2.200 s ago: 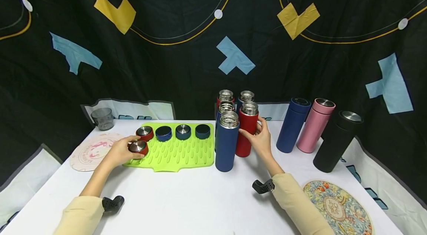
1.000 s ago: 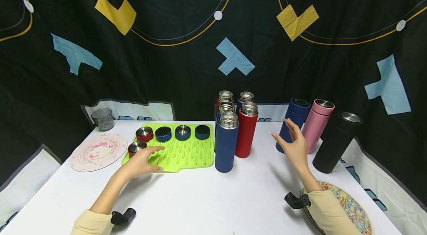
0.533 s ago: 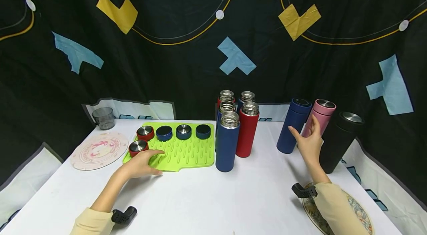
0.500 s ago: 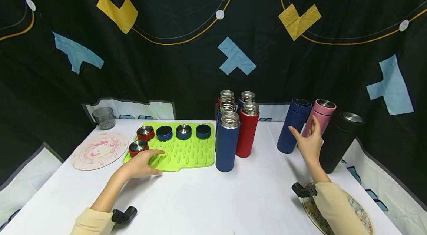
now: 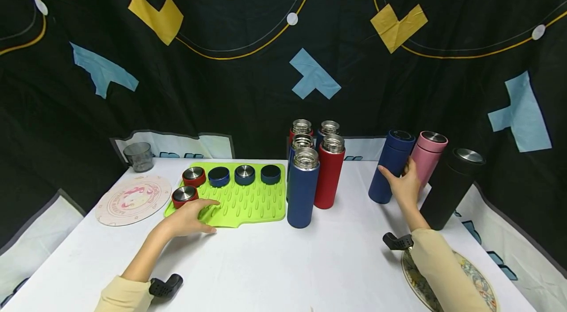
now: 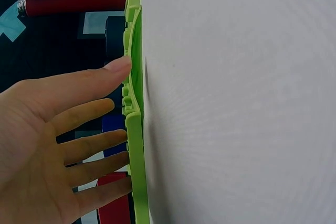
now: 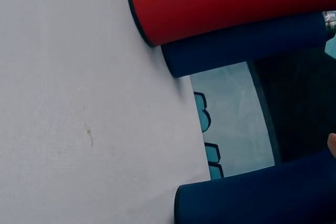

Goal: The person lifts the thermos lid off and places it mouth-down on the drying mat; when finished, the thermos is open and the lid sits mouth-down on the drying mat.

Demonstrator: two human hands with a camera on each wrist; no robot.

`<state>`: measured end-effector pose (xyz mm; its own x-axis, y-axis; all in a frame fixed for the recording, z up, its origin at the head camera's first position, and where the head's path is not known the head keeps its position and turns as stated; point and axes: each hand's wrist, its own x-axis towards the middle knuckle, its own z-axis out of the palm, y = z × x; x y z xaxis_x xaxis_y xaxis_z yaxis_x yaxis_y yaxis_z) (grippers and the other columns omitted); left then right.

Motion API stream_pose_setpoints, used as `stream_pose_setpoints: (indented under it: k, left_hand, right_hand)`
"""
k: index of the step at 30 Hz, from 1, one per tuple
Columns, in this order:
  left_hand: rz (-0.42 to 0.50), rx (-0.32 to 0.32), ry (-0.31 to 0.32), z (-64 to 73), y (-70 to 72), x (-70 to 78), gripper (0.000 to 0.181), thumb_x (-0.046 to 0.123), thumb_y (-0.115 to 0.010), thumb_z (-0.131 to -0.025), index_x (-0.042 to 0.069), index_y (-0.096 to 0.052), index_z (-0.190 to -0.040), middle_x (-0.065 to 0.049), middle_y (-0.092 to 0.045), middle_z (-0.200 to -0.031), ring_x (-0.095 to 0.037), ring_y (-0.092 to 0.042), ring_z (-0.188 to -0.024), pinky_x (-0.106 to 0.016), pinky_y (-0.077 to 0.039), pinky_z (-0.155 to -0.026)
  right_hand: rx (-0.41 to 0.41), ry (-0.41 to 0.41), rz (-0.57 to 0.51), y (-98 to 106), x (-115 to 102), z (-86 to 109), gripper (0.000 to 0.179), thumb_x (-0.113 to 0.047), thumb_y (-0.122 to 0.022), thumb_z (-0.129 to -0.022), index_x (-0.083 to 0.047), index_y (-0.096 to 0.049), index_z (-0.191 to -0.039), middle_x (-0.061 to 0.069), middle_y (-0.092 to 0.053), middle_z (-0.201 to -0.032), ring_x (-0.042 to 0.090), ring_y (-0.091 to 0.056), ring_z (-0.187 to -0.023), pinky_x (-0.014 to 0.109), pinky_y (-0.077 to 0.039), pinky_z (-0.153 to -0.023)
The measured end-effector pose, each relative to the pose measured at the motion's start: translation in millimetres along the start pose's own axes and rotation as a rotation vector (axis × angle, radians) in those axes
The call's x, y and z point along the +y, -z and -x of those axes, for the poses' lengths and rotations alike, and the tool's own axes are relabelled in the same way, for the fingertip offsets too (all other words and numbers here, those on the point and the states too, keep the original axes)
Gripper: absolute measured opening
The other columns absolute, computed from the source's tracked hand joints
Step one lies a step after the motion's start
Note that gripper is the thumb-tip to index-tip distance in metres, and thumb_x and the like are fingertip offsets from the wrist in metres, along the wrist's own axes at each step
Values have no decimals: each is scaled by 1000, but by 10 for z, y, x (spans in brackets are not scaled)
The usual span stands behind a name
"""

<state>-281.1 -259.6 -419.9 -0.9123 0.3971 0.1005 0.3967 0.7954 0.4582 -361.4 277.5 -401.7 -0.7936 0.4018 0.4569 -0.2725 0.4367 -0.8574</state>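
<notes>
My right hand [image 5: 405, 186] is around a lidded blue thermos bottle [image 5: 392, 162], thumb across its near left side and fingers between it and a pink bottle [image 5: 429, 154]. Only the thumb tip [image 7: 332, 144] shows in the right wrist view, beside the blue bottle [image 7: 252, 195]. My left hand [image 5: 188, 218] holds nothing; its fingers are spread at the front edge of a green mat [image 5: 248, 208]. Just behind that hand sits a red lid [image 5: 185, 196]. A second red lid [image 5: 194, 176] and several blue or dark lids stand in a row at the back of the mat.
Several lidless bottles cluster mid-table, a blue one [image 5: 303, 194] in front and a red one [image 5: 329, 176] beside it. A lidded black bottle [image 5: 452, 191] stands far right. A floral round mat [image 5: 476, 272] lies under the right sleeve. At left are a pink round mat [image 5: 133, 201] and a grey cup [image 5: 139, 157].
My left hand has let go of the front red lid and moved right. My right hand has left the red bottle, passed to the right, then come down around the lidded blue thermos bottle.
</notes>
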Motion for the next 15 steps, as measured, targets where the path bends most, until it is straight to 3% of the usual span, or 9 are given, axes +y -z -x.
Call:
stream_pose_setpoints:
  k: [6, 10, 15]
  left_hand:
    - [5, -6, 5, -4, 6, 2, 69, 24, -86, -70, -3, -57, -127, -24, -55, -129, -45, -47, -123, -58, -38, -101]
    - [12, -8, -4, 10, 16, 15, 70, 24, -86, -71, -3, -56, -128, -25, -55, -130, -45, -47, -123, -58, -38, -100]
    - [-3, 32, -31, 36, 59, 62, 66, 23, -85, -72, -1, -57, -127, -25, -56, -128, -45, -48, -121, -58, -39, -99]
  right_hand:
    - [1, -22, 34, -11, 48, -32, 82, -23, -80, -81, 2, -34, -143, 24, -45, -141, 37, -45, -129, 48, -36, -107]
    - [19, 7, 67, 30, 52, -30, 78, -26, -82, -79, 2, -41, -138, 25, -51, -136, 39, -50, -123, 51, -40, -103]
    - [20, 31, 65, 86, 36, 25, 73, -25, -83, -77, 1, -46, -133, 26, -55, -129, 41, -55, -117, 52, -43, -99]
